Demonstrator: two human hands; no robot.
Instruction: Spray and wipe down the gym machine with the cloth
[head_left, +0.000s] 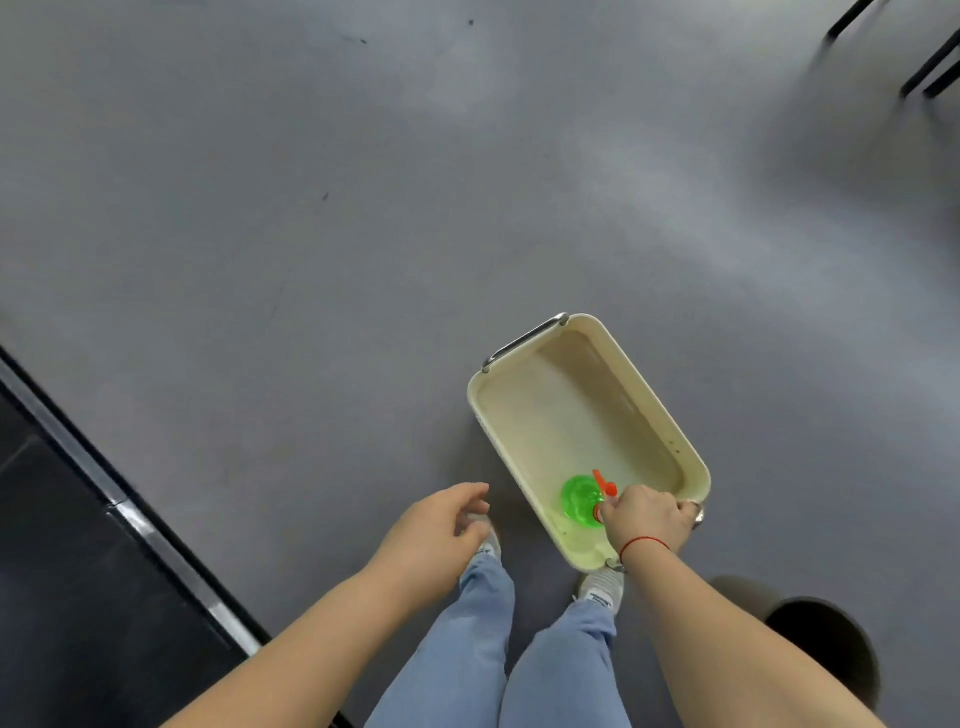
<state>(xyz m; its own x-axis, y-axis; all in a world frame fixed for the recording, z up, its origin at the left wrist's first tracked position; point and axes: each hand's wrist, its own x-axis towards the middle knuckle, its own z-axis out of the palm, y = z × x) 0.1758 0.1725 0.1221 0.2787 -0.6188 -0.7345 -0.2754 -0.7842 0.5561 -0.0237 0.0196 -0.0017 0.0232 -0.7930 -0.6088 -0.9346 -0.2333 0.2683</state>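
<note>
Head view, right grip (644, 515) curled round neck of spray bottle (578, 499) in cream tub (561, 415), left grip (441, 525) slack

Brightness: moderate, even indoor light.
Glare: soft pale patches on the grey floor (467, 88), strongest toward the top and right.
Shadows: faint, diffuse; a dim one inside the cream tub (644, 415) along its right wall.
Sharpness: soft overall; black legs (930, 62) at top right blurred.
Colour: green spray bottle (579, 499) oversaturated, outline smeared.
Distortion: wide-angle stretch toward the corners.
</note>
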